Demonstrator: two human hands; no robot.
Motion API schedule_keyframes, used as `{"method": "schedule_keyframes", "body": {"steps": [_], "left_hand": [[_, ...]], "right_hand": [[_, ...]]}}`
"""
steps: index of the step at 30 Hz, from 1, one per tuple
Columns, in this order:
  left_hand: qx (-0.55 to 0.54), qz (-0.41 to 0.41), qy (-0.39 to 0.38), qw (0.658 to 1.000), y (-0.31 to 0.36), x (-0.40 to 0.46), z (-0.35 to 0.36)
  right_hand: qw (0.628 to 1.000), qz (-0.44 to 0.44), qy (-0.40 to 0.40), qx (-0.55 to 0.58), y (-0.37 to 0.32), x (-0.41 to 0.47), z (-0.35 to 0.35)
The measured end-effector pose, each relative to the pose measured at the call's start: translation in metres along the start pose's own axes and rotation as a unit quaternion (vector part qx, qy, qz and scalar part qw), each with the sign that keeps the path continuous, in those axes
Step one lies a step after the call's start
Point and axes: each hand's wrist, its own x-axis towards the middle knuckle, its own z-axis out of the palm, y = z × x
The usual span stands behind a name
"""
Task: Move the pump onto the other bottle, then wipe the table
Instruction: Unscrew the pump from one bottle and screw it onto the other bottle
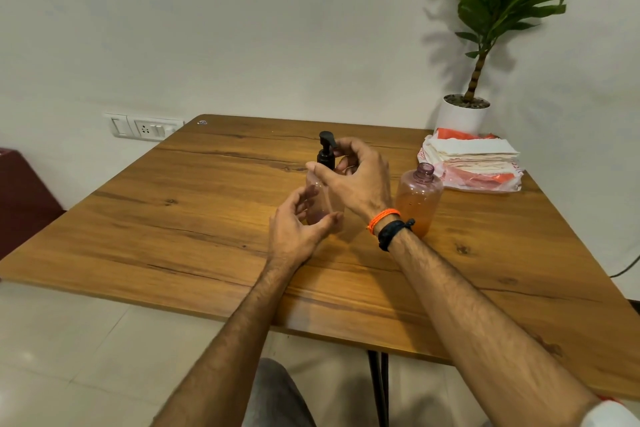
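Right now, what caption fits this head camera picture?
Right hand at the pump on one bottle; open bottle waits beside.

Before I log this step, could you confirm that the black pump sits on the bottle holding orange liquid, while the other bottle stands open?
Not quite: the head view shows the black pump on the near-empty bottle between the hands, while the bottle holding orange liquid stands open.

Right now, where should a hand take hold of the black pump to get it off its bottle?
Grip the black pump by its round collar, from above and the right, where the right hand already is. The spout is narrow and offers no turning hold. The left hand can steady the clear bottle.
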Motion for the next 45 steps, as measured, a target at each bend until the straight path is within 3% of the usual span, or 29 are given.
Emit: {"method": "schedule_keyframes", "body": {"steps": [45], "left_hand": [[-0.008,0.009,-0.003,1.0,-0.0066,0.0025,0.0003]], "right_hand": [[0.999,0.011,0.03,0.025,-0.0007,-0.0013,0.0043]]}}
